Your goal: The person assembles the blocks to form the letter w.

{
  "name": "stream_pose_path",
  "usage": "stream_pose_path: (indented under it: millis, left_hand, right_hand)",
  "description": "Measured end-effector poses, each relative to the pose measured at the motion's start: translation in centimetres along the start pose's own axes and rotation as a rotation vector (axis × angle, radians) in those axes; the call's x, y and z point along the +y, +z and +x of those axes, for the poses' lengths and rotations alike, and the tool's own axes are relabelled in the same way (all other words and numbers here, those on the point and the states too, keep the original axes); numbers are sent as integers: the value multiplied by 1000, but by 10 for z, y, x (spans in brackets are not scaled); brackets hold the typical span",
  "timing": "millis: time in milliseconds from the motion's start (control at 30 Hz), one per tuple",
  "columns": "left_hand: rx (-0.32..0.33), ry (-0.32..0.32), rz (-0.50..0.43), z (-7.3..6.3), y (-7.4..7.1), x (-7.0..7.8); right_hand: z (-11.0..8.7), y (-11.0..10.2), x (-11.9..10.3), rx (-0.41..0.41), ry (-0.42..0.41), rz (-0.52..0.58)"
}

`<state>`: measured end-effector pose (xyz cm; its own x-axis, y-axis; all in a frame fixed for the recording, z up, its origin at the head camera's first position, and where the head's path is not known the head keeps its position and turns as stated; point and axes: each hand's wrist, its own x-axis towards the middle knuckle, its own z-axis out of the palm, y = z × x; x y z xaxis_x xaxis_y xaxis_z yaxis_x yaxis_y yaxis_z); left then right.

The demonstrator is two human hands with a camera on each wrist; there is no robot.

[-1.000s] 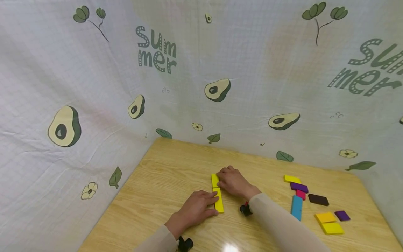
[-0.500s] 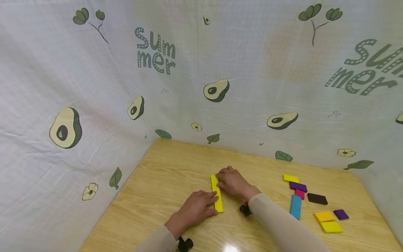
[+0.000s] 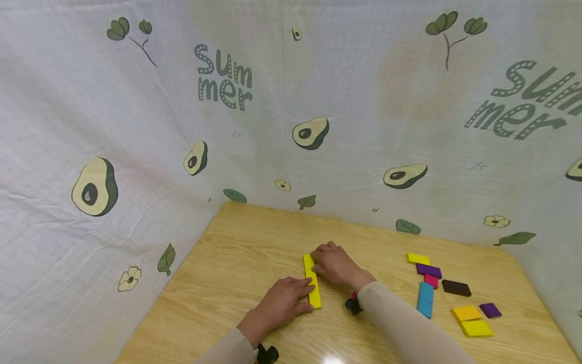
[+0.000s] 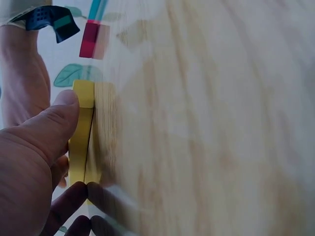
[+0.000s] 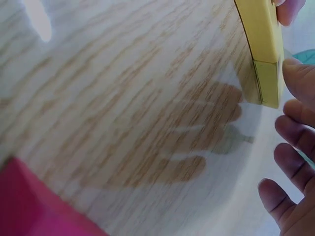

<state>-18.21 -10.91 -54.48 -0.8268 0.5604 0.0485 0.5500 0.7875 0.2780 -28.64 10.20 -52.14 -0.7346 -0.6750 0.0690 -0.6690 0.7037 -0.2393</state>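
A yellow strip of two flat blocks end to end (image 3: 310, 268) lies on the wooden table, pointing away from me. My left hand (image 3: 283, 299) holds its near part. In the left wrist view, the left thumb (image 4: 64, 105) is at the near end of the yellow block (image 4: 82, 128), with a fingertip further along. My right hand (image 3: 337, 264) is at the far part, its thumb and index finger at the strip's end. The right wrist view shows the right thumb (image 5: 299, 78) against the yellow block (image 5: 261, 34); the other fingers hang apart from it.
A pink block (image 5: 39, 206) lies near the right wrist. Further right on the table (image 3: 254, 242) are yellow (image 3: 418, 259), purple (image 3: 429, 270), pink (image 3: 431, 281), blue (image 3: 425, 300), black (image 3: 456, 288) and orange (image 3: 466, 313) blocks. A patterned cloth (image 3: 254, 151) hangs behind.
The seam between the two yellow blocks was plain a second ago and no longer shows in the head view; the blocks are closer in line. Both hands have barely moved; the view shifted slightly.
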Motion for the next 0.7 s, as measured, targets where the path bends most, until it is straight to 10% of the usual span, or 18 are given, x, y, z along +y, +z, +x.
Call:
stream_pose_path:
  millis: [700]
  left_hand:
    - [42,-87,-127,26,-13,-19]
  right_hand:
    - [-26,-1,-3,237,41,-101]
